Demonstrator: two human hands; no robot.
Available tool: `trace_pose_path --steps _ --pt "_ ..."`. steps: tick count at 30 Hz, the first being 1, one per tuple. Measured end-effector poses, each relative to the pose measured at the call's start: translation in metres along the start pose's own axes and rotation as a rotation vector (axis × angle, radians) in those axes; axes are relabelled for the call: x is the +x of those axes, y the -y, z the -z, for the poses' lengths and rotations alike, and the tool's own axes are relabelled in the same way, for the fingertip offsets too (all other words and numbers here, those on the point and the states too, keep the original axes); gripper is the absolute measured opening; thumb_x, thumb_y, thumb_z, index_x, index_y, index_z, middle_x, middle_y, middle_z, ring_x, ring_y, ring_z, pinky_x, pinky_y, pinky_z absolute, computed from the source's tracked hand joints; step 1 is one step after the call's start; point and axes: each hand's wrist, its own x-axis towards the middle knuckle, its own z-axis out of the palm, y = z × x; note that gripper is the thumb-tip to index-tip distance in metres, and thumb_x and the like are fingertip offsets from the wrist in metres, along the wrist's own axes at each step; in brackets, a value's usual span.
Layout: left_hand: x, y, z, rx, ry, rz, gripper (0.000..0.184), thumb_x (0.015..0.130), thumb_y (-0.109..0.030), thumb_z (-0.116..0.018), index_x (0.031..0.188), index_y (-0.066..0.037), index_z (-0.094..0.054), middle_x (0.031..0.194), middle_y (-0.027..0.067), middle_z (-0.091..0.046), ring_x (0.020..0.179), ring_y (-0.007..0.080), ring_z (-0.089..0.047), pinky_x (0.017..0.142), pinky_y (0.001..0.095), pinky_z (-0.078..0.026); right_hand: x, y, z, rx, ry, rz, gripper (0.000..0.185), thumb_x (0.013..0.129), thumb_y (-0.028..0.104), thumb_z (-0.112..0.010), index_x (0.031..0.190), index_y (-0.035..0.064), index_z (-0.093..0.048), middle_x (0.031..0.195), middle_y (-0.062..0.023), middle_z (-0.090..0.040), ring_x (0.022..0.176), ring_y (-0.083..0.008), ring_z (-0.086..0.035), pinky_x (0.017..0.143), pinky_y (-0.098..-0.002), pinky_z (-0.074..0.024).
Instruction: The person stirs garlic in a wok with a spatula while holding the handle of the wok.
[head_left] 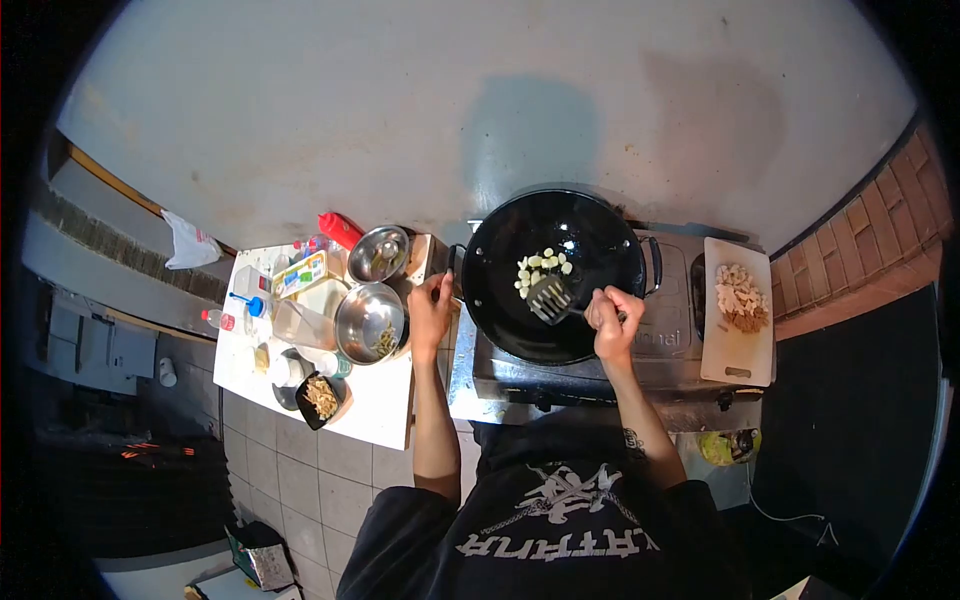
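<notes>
Gripping a glossy black wok (510, 320) and slotted spatula (548, 299), left hand (429, 318) and right hand (612, 322) curl closed.

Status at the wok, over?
Right hand: grip shut on slotted spatula. Left hand: at left handle of wok. Pale chunks in wok, beside spatula. Nothing visibly blocking spatula.
</notes>
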Motion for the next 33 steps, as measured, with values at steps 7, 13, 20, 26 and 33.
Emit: trace_pose_path --steps 7,13,20,26,33 --pt "-0.001 0.004 -0.004 -0.068 -0.050 -0.024 0.036 0.093 -0.029 -0.058 0.090 0.006 -0.065 0.057 0.0118 -0.055 0.051 0.0138 -0.050 0.052 0.0316 -0.041 0.009 -0.001 0.012 -0.088 0.002 0.012 0.039 0.085 -0.002 -0.049 0.054 0.0073 -0.027 0.048 0.0044 -0.031 0.043 -0.0029 -0.028 0.042 -0.0252 -0.0204" --pt "-0.002 0.000 0.000 0.005 -0.033 -0.011 0.037 0.093 -0.029 -0.058 0.091 0.007 -0.066 0.064 0.0158 -0.061 0.056 0.0167 -0.055 0.055 0.0328 -0.043 0.017 0.013 0.010 0.025 0.028 -0.091 0.041 0.088 -0.002 -0.048 0.053 0.0089 -0.028 0.047 0.0037 -0.030 0.041 -0.0031 -0.027 0.040 -0.0246 -0.0193" --pt "-0.002 0.000 -0.001 -0.037 -0.014 0.023 0.040 0.094 -0.032 -0.056 0.091 0.007 -0.065 0.064 0.0164 -0.059 0.060 0.0185 -0.052 0.060 0.0353 -0.043 0.022 0.032 0.015 0.099 0.046 0.052 0.041 0.089 -0.002 -0.048 0.054 0.0074 -0.030 0.047 0.0023 -0.031 0.040 -0.0052 -0.028 0.040 -0.0256 -0.0199" --pt "-0.001 0.000 0.000 -0.016 -0.009 0.012 0.034 0.093 -0.028 -0.058 0.093 0.005 -0.067 0.066 0.0123 -0.063 0.057 0.0147 -0.056 0.055 0.0308 -0.044 0.029 0.052 0.024 -0.068 0.160 0.046 0.041 0.087 -0.002 -0.052 0.054 0.0069 -0.028 0.048 0.0030 -0.032 0.044 -0.0041 -0.029 0.042 -0.0253 -0.0199" --pt "-0.003 -0.011 0.004 -0.063 0.002 0.035 0.035 0.093 -0.028 -0.057 0.091 0.006 -0.066 0.064 0.0141 -0.060 0.059 0.0151 -0.054 0.058 0.0325 -0.043 0.028 0.026 0.017 -0.250 0.226 0.069 0.039 0.085 -0.001 -0.054 0.054 0.0052 -0.032 0.047 0.0025 -0.035 0.044 -0.0040 -0.032 0.042 -0.0264 -0.0220"
